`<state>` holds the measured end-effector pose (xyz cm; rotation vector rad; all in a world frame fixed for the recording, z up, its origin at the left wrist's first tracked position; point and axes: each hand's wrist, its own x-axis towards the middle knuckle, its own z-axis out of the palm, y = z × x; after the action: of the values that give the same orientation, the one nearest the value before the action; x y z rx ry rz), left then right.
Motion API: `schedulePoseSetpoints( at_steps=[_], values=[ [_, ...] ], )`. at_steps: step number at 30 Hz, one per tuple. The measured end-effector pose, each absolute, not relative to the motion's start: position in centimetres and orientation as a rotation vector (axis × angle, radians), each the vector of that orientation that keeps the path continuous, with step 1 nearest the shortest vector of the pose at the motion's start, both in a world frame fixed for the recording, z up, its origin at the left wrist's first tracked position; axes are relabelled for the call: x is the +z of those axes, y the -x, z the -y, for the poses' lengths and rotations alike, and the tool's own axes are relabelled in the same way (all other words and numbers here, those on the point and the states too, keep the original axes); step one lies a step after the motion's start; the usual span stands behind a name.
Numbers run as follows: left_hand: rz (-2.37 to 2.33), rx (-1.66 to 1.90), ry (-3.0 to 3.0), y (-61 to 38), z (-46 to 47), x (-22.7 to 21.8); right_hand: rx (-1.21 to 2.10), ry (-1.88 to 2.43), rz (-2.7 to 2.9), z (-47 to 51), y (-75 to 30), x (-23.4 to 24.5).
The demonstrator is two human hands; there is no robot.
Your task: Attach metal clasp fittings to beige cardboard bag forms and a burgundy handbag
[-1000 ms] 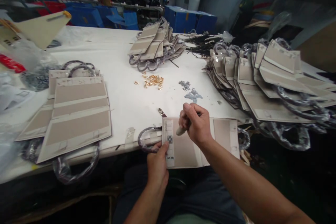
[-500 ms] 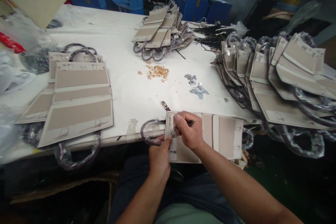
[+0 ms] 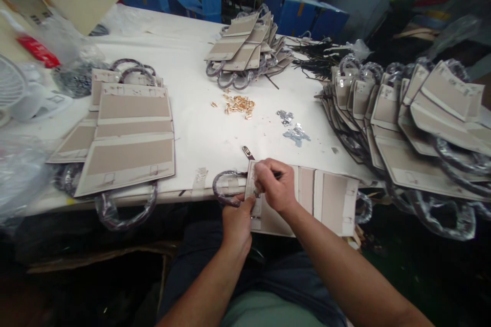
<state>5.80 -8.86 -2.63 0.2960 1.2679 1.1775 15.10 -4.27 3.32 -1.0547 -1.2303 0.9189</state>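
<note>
A beige bag panel (image 3: 337, 202) lies across the table's front edge, its pale lining side up. A plastic-wrapped handle (image 3: 219, 184) sticks out at its left end, and a dark strap with a gold-toned metal piece (image 3: 247, 152) projects past its far edge. My left hand (image 3: 237, 220) is closed on the panel's left end, thumb on top. Just above that thumb, my right hand (image 3: 276, 186) is in a fist around a slim dark tool (image 3: 277, 175); its working tip is hidden by the fingers. A small metal bit shows between the hands, too small to name.
Gold-coloured fittings (image 3: 240, 104) and silver metal plates (image 3: 296, 134) lie in small heaps ahead. Stacks of bag panels stand at left (image 3: 134, 112), at the back (image 3: 232, 41) and at right (image 3: 402, 153). Black straps (image 3: 316, 59) lie behind; a white fan (image 3: 13, 84) stands far left.
The view has turned slightly left, so the table's things appear shifted right and the fan shows more. Both hands keep nearly the same place on the panel.
</note>
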Motion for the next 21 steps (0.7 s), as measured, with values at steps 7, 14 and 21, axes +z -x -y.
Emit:
schedulePoseSetpoints(
  at_steps=[7,14,21],
  values=[
    [-1.246,1.21,-0.327,-5.8,9.1,-2.8,1.06,1.12,1.455,2.5,-13.8,6.9],
    [-1.278,1.231,-0.322,-5.7,9.1,-2.7,1.044,1.104,1.671,2.2,-13.3,5.4],
    [-1.231,1.231,-0.305,-5.9,9.2,-3.0,0.994,1.037,1.409,3.7,-15.3,6.8]
  ],
)
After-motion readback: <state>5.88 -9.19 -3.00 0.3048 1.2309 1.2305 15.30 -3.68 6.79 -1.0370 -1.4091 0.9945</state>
